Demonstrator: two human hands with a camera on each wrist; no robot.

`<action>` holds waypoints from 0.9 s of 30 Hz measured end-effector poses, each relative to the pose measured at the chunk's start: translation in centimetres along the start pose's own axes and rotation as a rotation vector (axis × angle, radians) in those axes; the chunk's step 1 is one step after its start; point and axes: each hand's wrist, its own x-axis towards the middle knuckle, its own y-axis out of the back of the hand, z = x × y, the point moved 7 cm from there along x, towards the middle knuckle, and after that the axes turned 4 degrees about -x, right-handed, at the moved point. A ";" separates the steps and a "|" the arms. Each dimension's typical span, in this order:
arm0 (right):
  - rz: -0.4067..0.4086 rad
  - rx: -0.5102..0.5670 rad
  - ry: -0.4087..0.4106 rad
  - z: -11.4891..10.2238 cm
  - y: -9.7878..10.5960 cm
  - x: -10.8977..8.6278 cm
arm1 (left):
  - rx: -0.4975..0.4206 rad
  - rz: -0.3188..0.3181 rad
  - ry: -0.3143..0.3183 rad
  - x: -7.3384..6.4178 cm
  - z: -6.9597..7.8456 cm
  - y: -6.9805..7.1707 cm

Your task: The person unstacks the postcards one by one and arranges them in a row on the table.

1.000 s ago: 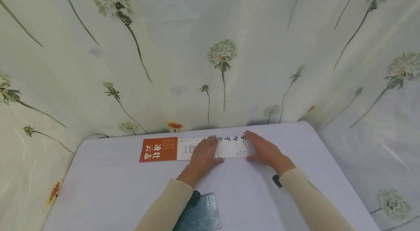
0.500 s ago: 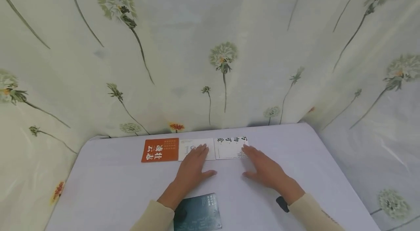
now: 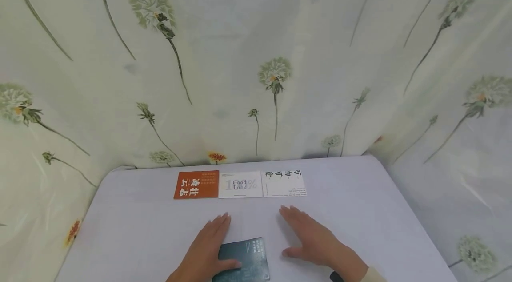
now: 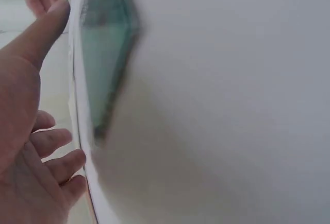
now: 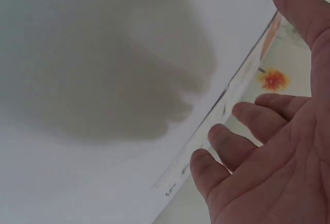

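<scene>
In the head view a row of three cards lies on the white table: an orange card [image 3: 196,184], a white "Good Luck" card [image 3: 240,184] and a white card with black characters [image 3: 284,183]. Nearer the person is a dark teal card stack [image 3: 247,257], whose side shows some thickness in the left wrist view. My left hand [image 3: 206,251] is over its left side, thumb overlapping it in the head view, fingers extended. To the right of the stack, my right hand [image 3: 316,239] has its fingers extended and holds nothing.
A white cloth covers the table [image 3: 132,233], whose far edge meets a hanging curtain [image 3: 224,73] printed with dandelions. The curtain continues down the left and right sides.
Both hands have drawn back toward the person, away from the row of cards. The left hand has come to the teal stack; the white cards are uncovered.
</scene>
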 end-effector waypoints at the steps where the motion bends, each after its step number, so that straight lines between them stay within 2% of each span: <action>1: -0.029 0.010 -0.006 -0.3 -0.7 -0.2 | -0.031 -0.016 0.022 -0.8 -0.6 -0.3; 4: -0.099 0.031 -0.004 -1.4 -2.4 -0.8 | -0.071 -0.023 0.049 -2.8 -2.1 -0.6; 7: -0.114 0.057 0.018 -2.3 -3.5 -1.1 | -0.022 0.006 0.018 -4.1 -3.1 -0.7; 10: -0.086 0.073 0.056 -3.1 -4.0 -0.9 | 0.036 0.040 -0.033 -4.7 -3.5 -0.9; 15: -0.042 -0.024 0.138 -4.3 -4.9 0.3 | 0.047 0.078 -0.051 -4.6 -3.7 -1.3; 18: -0.042 -0.061 0.141 -4.7 -5.3 0.9 | 0.014 0.087 0.000 -4.3 -4.0 -1.6; 23: -0.042 -0.025 0.117 -4.8 -5.4 1.3 | -0.054 0.095 0.102 -4.2 -4.5 -1.9; 27: -0.033 -0.006 0.125 -4.8 -5.3 1.2 | -0.073 0.102 0.116 -4.2 -4.4 -1.8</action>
